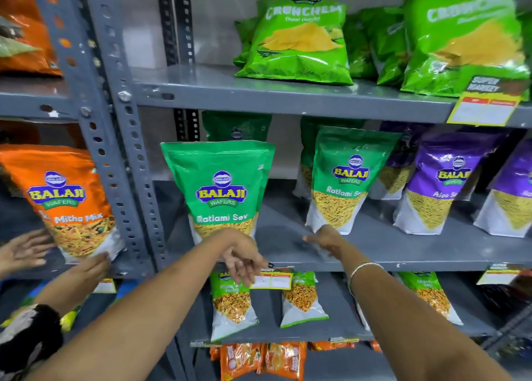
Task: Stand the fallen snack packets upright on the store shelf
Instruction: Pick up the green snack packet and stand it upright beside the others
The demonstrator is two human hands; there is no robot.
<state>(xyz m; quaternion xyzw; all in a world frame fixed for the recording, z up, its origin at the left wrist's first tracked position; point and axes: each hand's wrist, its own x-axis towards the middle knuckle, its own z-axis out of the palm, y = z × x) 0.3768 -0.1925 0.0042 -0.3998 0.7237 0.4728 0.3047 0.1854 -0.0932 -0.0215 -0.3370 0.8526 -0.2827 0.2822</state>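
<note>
A green Ratlami Sev packet (221, 190) stands upright at the front left of the grey middle shelf (388, 254). My left hand (243, 261) hangs just below its base, over the shelf edge, fingers apart and holding nothing. A second Ratlami Sev packet (344, 179) stands upright to the right, leaning back slightly. My right hand (324, 236) is open at its lower left corner, and I cannot tell whether it touches the packet. Purple Aloo Sev packets (443, 184) stand upright further right.
Green Crunchem bags (299, 40) sit on the upper shelf. Small packets (233, 305) and a yellow price tag (272, 279) are below. A slotted grey post (126, 161) divides the bays. Another person's hands (89, 268) hold an orange Mitha Mix packet (72, 205) on the left.
</note>
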